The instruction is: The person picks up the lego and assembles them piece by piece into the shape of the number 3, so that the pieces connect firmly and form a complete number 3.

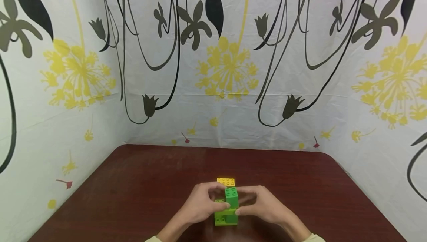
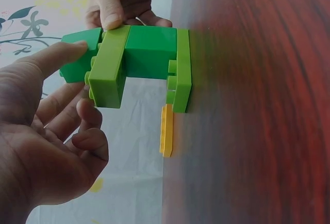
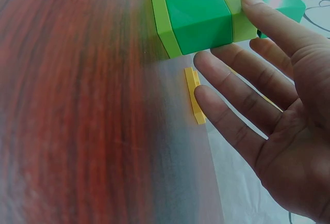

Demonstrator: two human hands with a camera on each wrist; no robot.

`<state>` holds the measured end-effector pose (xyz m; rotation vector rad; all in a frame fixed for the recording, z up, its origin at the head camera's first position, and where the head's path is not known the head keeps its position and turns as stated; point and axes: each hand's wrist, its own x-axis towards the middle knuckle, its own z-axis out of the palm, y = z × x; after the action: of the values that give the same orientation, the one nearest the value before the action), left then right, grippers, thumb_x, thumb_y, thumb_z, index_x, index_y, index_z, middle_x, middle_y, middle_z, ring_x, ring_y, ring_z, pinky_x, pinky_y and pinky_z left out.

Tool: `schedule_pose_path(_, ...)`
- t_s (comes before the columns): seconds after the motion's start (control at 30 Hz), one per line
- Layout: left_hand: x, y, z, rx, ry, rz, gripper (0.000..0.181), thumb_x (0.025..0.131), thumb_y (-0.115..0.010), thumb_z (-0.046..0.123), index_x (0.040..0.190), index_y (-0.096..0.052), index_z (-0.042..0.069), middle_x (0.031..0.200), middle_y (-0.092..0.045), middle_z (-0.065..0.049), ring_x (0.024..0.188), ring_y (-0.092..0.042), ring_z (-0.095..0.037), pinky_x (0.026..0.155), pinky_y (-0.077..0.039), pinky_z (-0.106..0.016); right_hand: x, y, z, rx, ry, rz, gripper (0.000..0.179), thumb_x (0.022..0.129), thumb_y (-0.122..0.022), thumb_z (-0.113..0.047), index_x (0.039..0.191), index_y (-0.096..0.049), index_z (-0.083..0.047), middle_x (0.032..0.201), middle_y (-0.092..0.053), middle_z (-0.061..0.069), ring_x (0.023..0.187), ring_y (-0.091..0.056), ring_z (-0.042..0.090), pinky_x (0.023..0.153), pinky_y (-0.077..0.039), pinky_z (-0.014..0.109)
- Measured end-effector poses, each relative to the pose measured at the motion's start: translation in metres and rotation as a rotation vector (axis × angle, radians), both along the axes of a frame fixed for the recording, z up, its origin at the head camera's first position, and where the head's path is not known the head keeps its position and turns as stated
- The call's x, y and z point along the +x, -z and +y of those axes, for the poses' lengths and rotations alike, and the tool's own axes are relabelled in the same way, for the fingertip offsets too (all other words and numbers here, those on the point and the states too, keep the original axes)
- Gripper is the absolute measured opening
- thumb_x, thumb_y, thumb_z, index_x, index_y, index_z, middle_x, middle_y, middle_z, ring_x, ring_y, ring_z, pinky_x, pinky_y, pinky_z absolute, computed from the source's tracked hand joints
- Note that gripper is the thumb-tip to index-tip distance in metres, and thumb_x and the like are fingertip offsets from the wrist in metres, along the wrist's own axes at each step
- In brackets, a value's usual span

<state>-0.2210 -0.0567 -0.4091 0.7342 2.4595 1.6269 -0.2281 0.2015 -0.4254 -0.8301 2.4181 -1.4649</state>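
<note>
A small stack of building blocks stands between the two hands. At its bottom is a lime plate (image 2: 184,72) with bare studs at one side, bearing a dark green brick (image 2: 150,51). Across that lies a lime brick (image 2: 110,66) that overhangs, topped by another dark green brick (image 1: 231,198). The left hand (image 1: 201,203) pinches this top brick, its thumb on the near face and other fingertips partly hidden behind. With its thumb against the lime brick, the right hand (image 1: 267,204) grips the stack's right side; its lower fingers spread loosely beneath.
A yellow plate (image 1: 225,181) lies flat on the dark red wooden table (image 1: 160,175), just beyond the stack. White cloth (image 1: 230,123) printed with flowers hangs along the table's back and sides.
</note>
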Motion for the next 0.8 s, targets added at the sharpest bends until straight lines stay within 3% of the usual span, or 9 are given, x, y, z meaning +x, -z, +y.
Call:
schedule_pose_path(0.23, 0.0008, 0.0, 0.0006, -0.02, -0.001, 0.012, 0.041, 0.087, -0.087, 0.024, 0.124, -0.076, 0.01, 0.102, -0.077, 0.0, 0.063, -0.049, -0.007, 0.06, -0.043, -0.022, 0.0, -0.0002, 0.0003, 0.017, 0.009, 0.013, 0.051, 0.091, -0.085, -0.028, 0.139, -0.07, -0.02, 0.126, -0.077, 0.004, 0.104, -0.076, 0.013, 0.086, -0.06, 0.027)
schedule_pose_path(0.67, 0.0016, 0.0008, 0.0019, -0.045, 0.014, 0.03, 0.043, 0.087, -0.087, 0.021, 0.126, -0.075, 0.01, 0.084, -0.07, 0.003, 0.057, -0.043, -0.006, 0.056, -0.041, -0.021, 0.0005, 0.0003, 0.0001, 0.016, -0.014, 0.032, 0.042, 0.092, -0.085, -0.029, 0.132, -0.074, -0.024, 0.12, -0.079, 0.0, 0.104, -0.076, 0.012, 0.086, -0.06, 0.027)
schedule_pose_path(0.8, 0.0019, 0.0012, 0.0021, -0.047, 0.019, 0.026, 0.042, 0.086, -0.087, 0.02, 0.126, -0.076, 0.011, 0.094, -0.075, 0.003, 0.059, -0.045, -0.006, 0.059, -0.043, -0.021, 0.0005, -0.0001, 0.0, 0.006, -0.024, 0.028, 0.041, 0.092, -0.084, -0.028, 0.132, -0.075, -0.024, 0.118, -0.079, 0.0, 0.105, -0.076, 0.012, 0.086, -0.06, 0.027)
